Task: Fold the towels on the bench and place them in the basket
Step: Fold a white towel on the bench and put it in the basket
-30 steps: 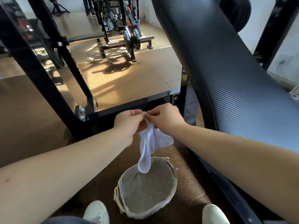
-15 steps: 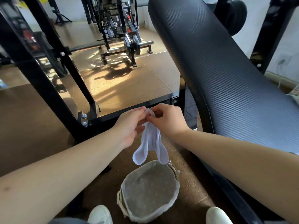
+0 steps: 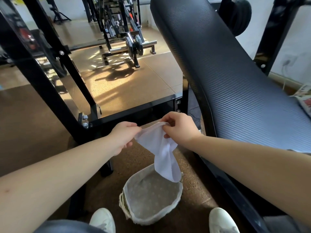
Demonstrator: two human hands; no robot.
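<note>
The towel (image 3: 161,148) is seen as soft, matt white cloth. The basket (image 3: 151,199) is lined with pale dotted fabric. The surface (image 3: 235,81) is covered in finely ribbed dark vinyl, and the frame (image 3: 134,111) is finished in glossy black metal.

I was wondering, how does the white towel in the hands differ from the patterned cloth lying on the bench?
The white towel is plain; the patterned cloth carries a coloured print. The towel hangs in the air, pinched by the left hand and right hand; the cloth lies on the bench, untouched. Both are soft fabric.
</note>
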